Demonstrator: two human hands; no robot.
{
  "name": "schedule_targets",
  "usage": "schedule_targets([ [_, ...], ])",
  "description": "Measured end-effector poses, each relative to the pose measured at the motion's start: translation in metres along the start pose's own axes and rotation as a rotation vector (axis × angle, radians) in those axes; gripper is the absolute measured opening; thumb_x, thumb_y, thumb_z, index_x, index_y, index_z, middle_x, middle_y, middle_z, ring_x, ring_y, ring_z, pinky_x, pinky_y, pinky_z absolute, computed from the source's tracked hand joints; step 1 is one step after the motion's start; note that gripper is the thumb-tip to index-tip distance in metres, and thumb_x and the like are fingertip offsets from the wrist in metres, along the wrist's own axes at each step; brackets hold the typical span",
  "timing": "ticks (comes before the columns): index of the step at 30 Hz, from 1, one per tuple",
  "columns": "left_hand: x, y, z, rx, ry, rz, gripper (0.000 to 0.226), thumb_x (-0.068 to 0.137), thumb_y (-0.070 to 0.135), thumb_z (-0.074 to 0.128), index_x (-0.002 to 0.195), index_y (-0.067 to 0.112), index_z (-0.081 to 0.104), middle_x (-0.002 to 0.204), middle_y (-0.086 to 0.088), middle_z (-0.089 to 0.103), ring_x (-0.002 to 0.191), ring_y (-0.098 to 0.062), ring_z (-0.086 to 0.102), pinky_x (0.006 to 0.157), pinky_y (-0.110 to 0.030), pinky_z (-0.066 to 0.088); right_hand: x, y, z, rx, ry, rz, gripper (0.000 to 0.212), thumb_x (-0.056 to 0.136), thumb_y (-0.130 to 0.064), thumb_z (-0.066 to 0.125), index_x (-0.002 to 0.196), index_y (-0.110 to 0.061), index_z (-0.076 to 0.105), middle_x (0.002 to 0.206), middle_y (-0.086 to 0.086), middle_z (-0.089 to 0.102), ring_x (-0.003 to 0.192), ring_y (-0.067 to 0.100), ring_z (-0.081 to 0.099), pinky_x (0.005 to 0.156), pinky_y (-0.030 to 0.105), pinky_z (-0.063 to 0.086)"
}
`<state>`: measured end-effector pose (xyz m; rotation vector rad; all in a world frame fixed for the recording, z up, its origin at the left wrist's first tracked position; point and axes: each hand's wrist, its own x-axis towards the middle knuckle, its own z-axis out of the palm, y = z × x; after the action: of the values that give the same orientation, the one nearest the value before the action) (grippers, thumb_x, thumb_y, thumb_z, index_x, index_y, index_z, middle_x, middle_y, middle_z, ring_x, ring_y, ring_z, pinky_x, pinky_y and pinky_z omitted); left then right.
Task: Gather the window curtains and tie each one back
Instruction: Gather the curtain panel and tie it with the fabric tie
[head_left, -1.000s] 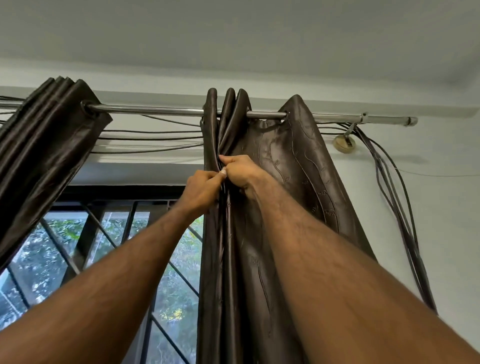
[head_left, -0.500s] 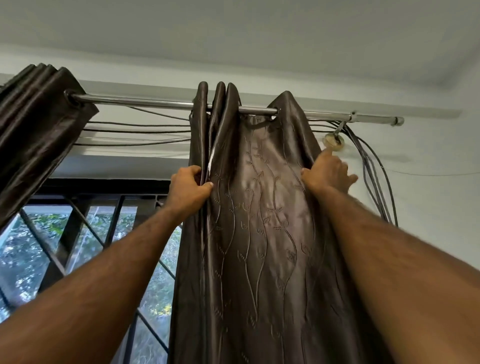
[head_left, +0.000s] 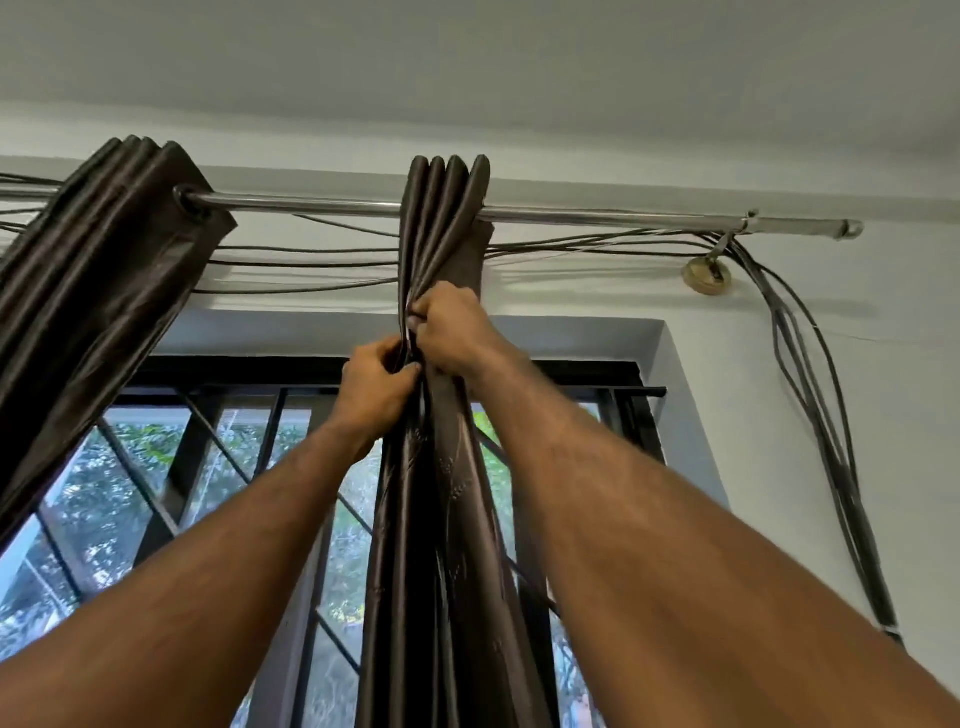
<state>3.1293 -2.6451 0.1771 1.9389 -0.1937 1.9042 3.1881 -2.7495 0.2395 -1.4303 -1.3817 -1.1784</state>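
Observation:
A dark brown satin curtain (head_left: 447, 545) hangs from the steel rod (head_left: 597, 215) in the middle of the window, all its folds bunched into one narrow column. My left hand (head_left: 376, 387) grips the left side of the bunch just below the rod. My right hand (head_left: 452, 325) grips the folds a little higher, touching the left hand. A second brown curtain (head_left: 98, 270) hangs gathered at the far left of the rod and slants down to the left; its lower part is out of view.
Black window bars (head_left: 218, 431) and the frame lie behind the curtains, with trees outside. Several dark cables (head_left: 821, 395) run along the wall under the rod and drop down at the right. A round brass fitting (head_left: 707, 276) sits near the rod's right end.
My right hand went out to the curtain's right edge and then pulled it left to the other folds. The spread panel is now bunched, baring the right part of the rod and window.

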Motion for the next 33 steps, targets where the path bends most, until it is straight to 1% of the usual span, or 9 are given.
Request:
schedule_targets([
  [3,-0.005,-0.004,0.002,-0.013,0.029,0.001,0.021,0.093,0.005,0.063,0.112,0.008,0.071,0.101,-0.009,0.075,0.098,-0.027,0.072,0.092,-0.053,0.056,-0.020,0.035,0.002,0.141,0.072,0.105,0.027,0.097,-0.018,0.062,0.071,-0.013,0.066,0.075,0.010,0.064,0.078,0.026,0.061,0.072,0.027,0.040],
  [9,-0.062,0.000,0.019,-0.144,0.119,-0.014,0.020,0.089,0.016,0.074,0.107,0.008,0.072,0.095,-0.007,0.075,0.090,-0.023,0.072,0.086,-0.046,0.059,-0.110,0.044,0.016,0.308,0.190,0.147,0.026,0.081,-0.033,0.068,0.102,-0.026,0.079,0.089,-0.006,0.078,0.090,0.013,0.074,0.085,0.038,0.060],
  [14,-0.139,-0.018,0.016,-0.247,0.162,-0.085,0.018,0.088,0.020,0.073,0.102,0.007,0.073,0.092,-0.009,0.075,0.085,-0.025,0.072,0.080,-0.040,0.059,-0.213,0.033,0.041,0.229,0.256,0.047,0.053,0.080,-0.011,0.059,0.129,-0.031,0.055,0.096,0.003,0.073,0.085,0.028,0.070,0.076,0.038,0.057],
  [17,-0.191,-0.036,0.011,-0.213,0.137,-0.152,0.020,0.094,0.019,0.067,0.088,0.001,0.070,0.078,-0.017,0.069,0.073,-0.022,0.065,0.070,-0.038,0.054,-0.259,0.038,0.055,0.225,0.282,0.013,0.042,0.081,-0.001,0.053,0.117,-0.018,0.065,0.095,0.007,0.070,0.084,0.028,0.067,0.076,0.039,0.054],
  [19,-0.229,-0.042,0.010,-0.184,0.134,-0.187,0.021,0.098,0.014,0.063,0.084,-0.001,0.069,0.073,-0.019,0.066,0.070,-0.013,0.059,0.066,-0.032,0.049,-0.288,0.034,0.067,0.208,0.245,0.021,0.019,0.087,-0.013,0.055,0.099,-0.014,0.070,0.089,0.006,0.068,0.081,0.027,0.065,0.073,0.042,0.052],
  [22,-0.288,-0.050,0.007,-0.054,0.007,-0.173,0.012,0.096,0.004,0.063,0.089,0.004,0.073,0.076,-0.003,0.071,0.072,-0.001,0.061,0.063,-0.025,0.051,-0.326,0.021,0.080,0.188,0.161,0.087,0.029,0.090,-0.041,0.064,0.104,-0.016,0.066,0.094,0.003,0.068,0.085,0.025,0.065,0.073,0.038,0.052],
  [25,-0.330,-0.077,-0.010,0.041,-0.031,-0.217,0.005,0.088,0.011,0.072,0.087,0.010,0.077,0.076,0.002,0.074,0.071,-0.014,0.069,0.064,-0.038,0.057,-0.355,0.035,0.088,0.115,0.213,0.239,0.032,0.084,-0.025,0.072,0.112,-0.012,0.063,0.096,0.010,0.071,0.088,0.036,0.067,0.075,0.039,0.051],
  [28,-0.361,-0.099,-0.035,0.143,0.103,-0.306,0.019,0.085,0.010,0.080,0.078,0.026,0.071,0.068,0.018,0.067,0.064,0.000,0.064,0.062,-0.024,0.052,-0.390,0.040,0.095,0.097,0.184,0.285,0.031,0.086,-0.018,0.068,0.115,-0.011,0.061,0.097,0.010,0.069,0.088,0.035,0.066,0.074,0.039,0.051],
  [33,-0.417,-0.105,-0.043,0.183,0.035,-0.351,0.014,0.083,0.008,0.081,0.083,0.021,0.076,0.071,0.020,0.068,0.066,0.001,0.065,0.061,-0.016,0.050,-0.447,0.024,0.113,0.195,0.229,0.247,0.043,0.091,0.000,0.062,0.131,-0.010,0.051,0.112,0.008,0.064,0.089,0.026,0.061,0.076,0.034,0.048],
])
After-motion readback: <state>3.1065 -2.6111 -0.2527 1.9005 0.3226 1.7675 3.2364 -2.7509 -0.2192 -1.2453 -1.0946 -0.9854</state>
